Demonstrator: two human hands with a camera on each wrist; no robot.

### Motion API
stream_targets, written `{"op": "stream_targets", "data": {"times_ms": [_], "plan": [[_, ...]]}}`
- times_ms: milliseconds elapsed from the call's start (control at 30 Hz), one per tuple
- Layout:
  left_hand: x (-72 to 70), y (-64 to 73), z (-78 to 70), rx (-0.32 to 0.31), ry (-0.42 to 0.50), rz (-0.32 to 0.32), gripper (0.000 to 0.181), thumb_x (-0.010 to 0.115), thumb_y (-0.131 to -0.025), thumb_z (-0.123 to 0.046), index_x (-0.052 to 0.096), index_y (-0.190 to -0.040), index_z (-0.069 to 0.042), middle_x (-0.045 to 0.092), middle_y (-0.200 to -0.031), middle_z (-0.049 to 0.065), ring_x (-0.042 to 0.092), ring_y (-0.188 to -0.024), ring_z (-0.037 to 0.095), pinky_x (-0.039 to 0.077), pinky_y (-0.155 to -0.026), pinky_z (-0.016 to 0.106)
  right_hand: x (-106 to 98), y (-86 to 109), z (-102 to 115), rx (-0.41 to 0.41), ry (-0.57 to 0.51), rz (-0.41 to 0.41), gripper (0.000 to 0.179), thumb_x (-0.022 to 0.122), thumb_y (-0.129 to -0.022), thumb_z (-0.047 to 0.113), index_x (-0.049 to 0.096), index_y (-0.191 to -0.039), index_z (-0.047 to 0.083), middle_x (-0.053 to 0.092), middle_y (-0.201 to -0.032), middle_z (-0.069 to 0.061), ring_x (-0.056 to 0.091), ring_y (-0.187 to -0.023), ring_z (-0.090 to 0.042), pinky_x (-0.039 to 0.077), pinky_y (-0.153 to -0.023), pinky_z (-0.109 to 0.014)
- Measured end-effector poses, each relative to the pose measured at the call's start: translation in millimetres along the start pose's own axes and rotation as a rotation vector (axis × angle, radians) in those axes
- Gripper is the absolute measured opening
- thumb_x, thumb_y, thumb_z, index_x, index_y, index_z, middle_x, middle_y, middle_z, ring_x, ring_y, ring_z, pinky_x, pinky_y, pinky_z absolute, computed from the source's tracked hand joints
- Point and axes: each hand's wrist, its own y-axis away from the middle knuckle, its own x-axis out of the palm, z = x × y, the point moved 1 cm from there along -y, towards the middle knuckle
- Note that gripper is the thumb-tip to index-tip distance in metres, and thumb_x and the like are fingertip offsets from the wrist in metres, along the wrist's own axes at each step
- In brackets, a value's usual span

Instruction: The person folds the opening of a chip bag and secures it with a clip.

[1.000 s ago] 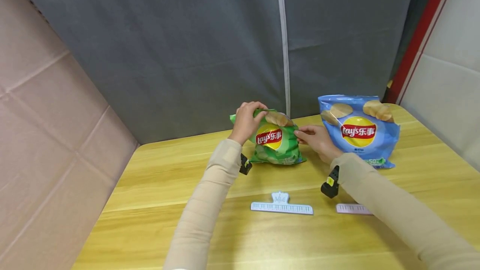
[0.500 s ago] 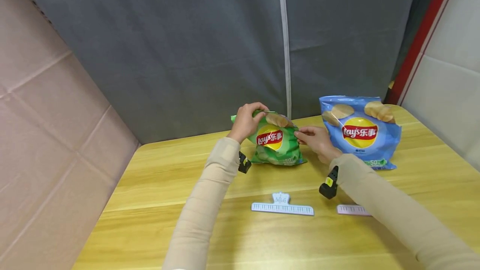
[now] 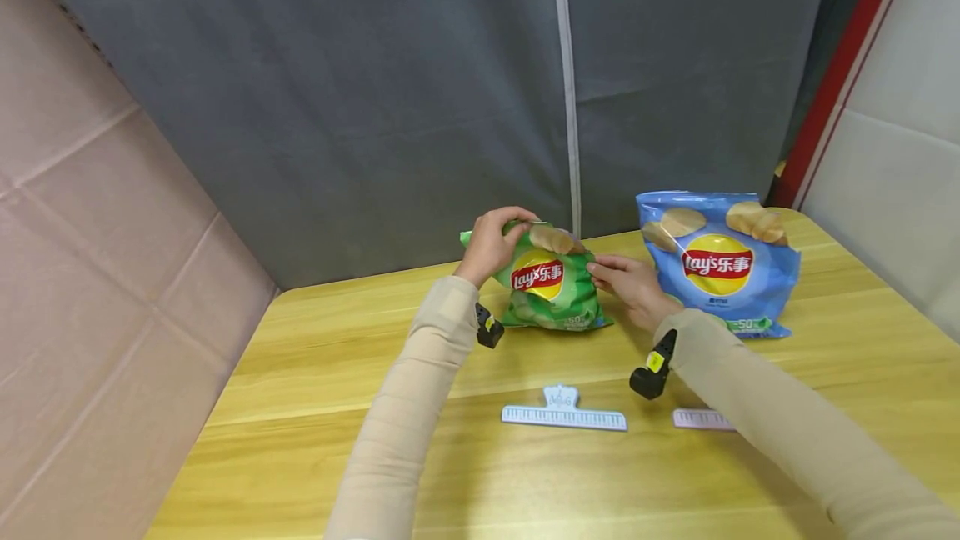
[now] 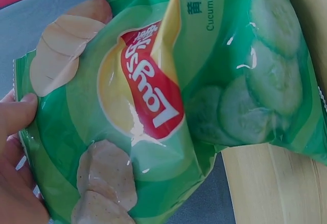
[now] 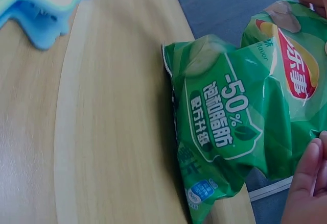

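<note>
A green bag of potato chips with a red and yellow Lay's logo stands near the back of the table, its upper part bent and creased. My left hand pinches the top edge, thumb in front and fingers behind, as the left wrist view shows with the thumb on the bag front. At the bag's right side my right hand pinches the edge between thumb and fingers. The right wrist view shows the lower part of the bag at the wooden surface, with fingertips of the right hand at its side.
A blue bag of chips stands upright to the right, partly behind my right wrist. In front lie a light blue clip with a piano-key pattern and a pink one, partly covered by my right arm. A grey curtain hangs behind the table.
Both hands keep their hold on the green bag, which stays in nearly the same place. My right wrist has tilted slightly, its camera shifting a little to the left.
</note>
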Motion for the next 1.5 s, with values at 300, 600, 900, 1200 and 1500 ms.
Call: {"op": "stream_targets", "data": {"times_ms": [300,600,900,1200,1500], "plan": [[0.2,-0.4,0.3,-0.002,-0.023,0.011,0.016,0.051,-0.09,-0.01,0.066,-0.096,-0.012,0.062,-0.103,0.001,0.055,-0.095,0.013,0.042,-0.083,0.028,0.4,-1.0,-1.7,0.014,-0.14,0.013,0.046,0.056,-0.086,0.006,0.042,-0.128,-0.006,0.052,-0.092,0.002,0.056,-0.068,-0.001,0.045,-0.077,-0.018],[0.0,-0.7,0.7,0.005,-0.05,0.03,0.016,0.05,-0.09,-0.008,0.065,-0.094,-0.011,0.061,-0.103,0.001,0.054,-0.099,0.014,0.041,-0.086,0.028,-0.4,-0.9,-2.0,0.017,-0.149,0.038,0.045,0.054,-0.087,0.005,0.041,-0.129,-0.005,0.049,-0.101,-0.002,0.055,-0.073,-0.003,0.044,-0.081,-0.019],[0.3,-0.5,1.9,-0.002,-0.037,0.029,0.018,0.048,-0.091,-0.006,0.065,-0.087,-0.012,0.062,-0.102,0.0,0.054,-0.087,0.012,0.041,-0.08,0.027,-1.9,-1.2,-3.5,-0.051,-0.107,0.06,0.04,0.053,-0.088,0.004,0.043,-0.124,-0.009,0.054,-0.093,0.003,0.055,-0.076,-0.004,0.044,-0.082,-0.021],[-0.3,0.7,2.8,-0.051,-0.018,0.042,0.022,0.044,-0.091,-0.005,0.064,-0.086,-0.013,0.061,-0.104,0.003,0.026,-0.039,0.011,0.032,-0.046,0.023,-2.5,-3.0,-5.6,-0.15,-0.026,0.056,0.033,0.052,-0.087,0.002,0.048,-0.116,-0.014,0.057,-0.084,0.009,0.056,-0.072,-0.002,0.046,-0.08,-0.024],[-2.5,2.9,2.6,-0.061,-0.009,0.048,0.022,0.043,-0.092,-0.006,0.064,-0.087,-0.013,0.061,-0.104,0.003,0.026,-0.037,0.01,0.031,-0.041,0.023,-1.5,0.9,-6.6,-0.24,0.151,0.003,0.029,0.052,-0.088,0.006,0.055,-0.111,-0.01,0.06,-0.102,-0.009,0.056,-0.074,-0.001,0.047,-0.074,-0.021]]}}
